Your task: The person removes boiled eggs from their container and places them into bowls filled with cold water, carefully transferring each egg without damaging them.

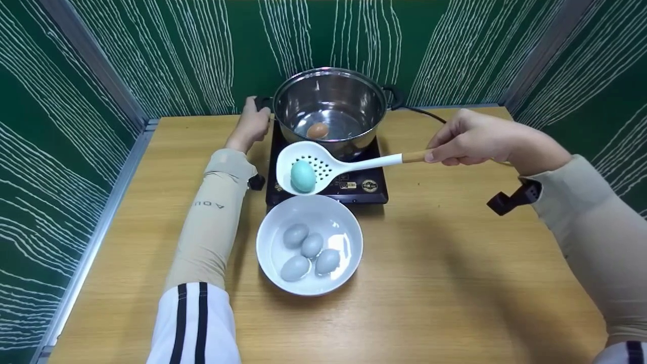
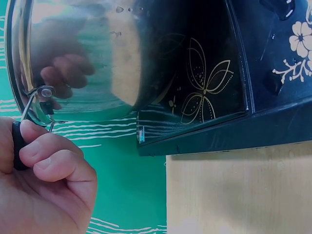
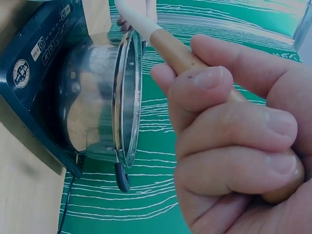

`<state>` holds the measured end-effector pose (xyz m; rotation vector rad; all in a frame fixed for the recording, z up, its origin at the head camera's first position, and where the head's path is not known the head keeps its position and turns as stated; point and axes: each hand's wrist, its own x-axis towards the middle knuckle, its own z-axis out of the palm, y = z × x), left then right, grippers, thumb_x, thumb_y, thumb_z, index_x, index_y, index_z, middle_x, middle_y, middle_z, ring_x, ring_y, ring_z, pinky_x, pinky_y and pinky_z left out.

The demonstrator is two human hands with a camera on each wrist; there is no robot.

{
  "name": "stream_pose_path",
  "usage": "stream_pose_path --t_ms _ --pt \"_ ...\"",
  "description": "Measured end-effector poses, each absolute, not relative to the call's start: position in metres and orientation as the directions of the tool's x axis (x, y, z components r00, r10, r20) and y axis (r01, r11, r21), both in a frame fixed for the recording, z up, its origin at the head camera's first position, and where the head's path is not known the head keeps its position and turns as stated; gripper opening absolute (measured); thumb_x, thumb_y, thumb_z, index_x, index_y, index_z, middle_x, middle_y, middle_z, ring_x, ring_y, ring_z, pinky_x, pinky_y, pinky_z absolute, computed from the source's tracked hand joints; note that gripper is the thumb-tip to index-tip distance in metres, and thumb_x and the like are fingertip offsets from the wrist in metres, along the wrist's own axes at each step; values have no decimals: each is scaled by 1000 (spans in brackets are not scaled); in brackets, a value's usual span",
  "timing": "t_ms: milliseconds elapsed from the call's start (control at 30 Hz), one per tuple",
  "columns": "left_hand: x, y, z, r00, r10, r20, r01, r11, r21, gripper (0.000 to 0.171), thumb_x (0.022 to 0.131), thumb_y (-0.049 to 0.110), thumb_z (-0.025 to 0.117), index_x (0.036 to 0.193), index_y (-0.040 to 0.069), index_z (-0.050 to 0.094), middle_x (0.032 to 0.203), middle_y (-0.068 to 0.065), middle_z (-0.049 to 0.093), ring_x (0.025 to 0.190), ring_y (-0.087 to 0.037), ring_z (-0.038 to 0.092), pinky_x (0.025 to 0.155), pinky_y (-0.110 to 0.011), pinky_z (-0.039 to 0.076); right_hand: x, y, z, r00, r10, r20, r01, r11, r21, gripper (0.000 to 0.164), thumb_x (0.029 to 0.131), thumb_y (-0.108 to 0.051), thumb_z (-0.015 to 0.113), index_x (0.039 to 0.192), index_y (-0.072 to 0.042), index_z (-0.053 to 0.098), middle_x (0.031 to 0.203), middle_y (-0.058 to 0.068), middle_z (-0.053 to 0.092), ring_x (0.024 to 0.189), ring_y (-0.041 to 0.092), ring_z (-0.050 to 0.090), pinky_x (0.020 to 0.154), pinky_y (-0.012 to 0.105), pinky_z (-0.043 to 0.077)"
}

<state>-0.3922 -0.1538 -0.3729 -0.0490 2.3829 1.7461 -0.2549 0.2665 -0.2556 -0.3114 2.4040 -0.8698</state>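
My right hand (image 1: 475, 137) grips the wooden handle (image 3: 175, 51) of a white slotted spoon (image 1: 371, 163), fingers curled round it in the right wrist view. A blue-green egg (image 1: 303, 176) lies in the spoon's perforated head, which in the head view sits between the pot and the bowl. My left hand (image 1: 251, 125) holds the black side handle (image 2: 19, 146) of a steel pot (image 1: 349, 146), its fingers bent round it. Inside the pot is a brown egg (image 1: 317, 131). The white bowl (image 1: 354, 227) in front holds several pale eggs (image 1: 296, 268) in what looks like water.
Under the pot sits a black induction cooker (image 1: 361, 189) with gold flower patterns. Its cord (image 1: 424, 112) runs off to the right at the back. Green panels with white streaks (image 1: 247, 50) enclose the wooden table (image 1: 434, 283) behind and at both sides.
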Motion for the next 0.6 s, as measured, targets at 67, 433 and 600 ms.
stream_pose_path --t_ms 67,433,600 --pt "-392 -154 -372 -981 84 -173 -140 310 940 54 105 25 32 153 21 8 88 -2 42 59 -13 37 53 -26 32 -255 267 -258 -812 -398 -427 -34 762 -646 30 88 -33 74 103 -6 75 67 4 53 45 12 36 41 22 30" --pt "-395 -154 -372 -976 87 -201 -167 302 939 53 105 23 33 153 21 9 89 -2 42 58 -13 37 51 -26 32 -252 269 -272 -801 -430 -417 -71 760 -646 25 89 -28 74 102 -6 76 67 4 54 49 13 40 43 23 32" --pt "-391 -154 -365 -972 97 -216 -178 300 937 52 105 23 33 152 19 10 95 -4 42 60 -13 38 53 -26 33 -250 271 -277 -799 -445 -404 -91 754 -650 24 88 -28 74 101 -8 76 66 4 53 49 14 41 44 23 33"
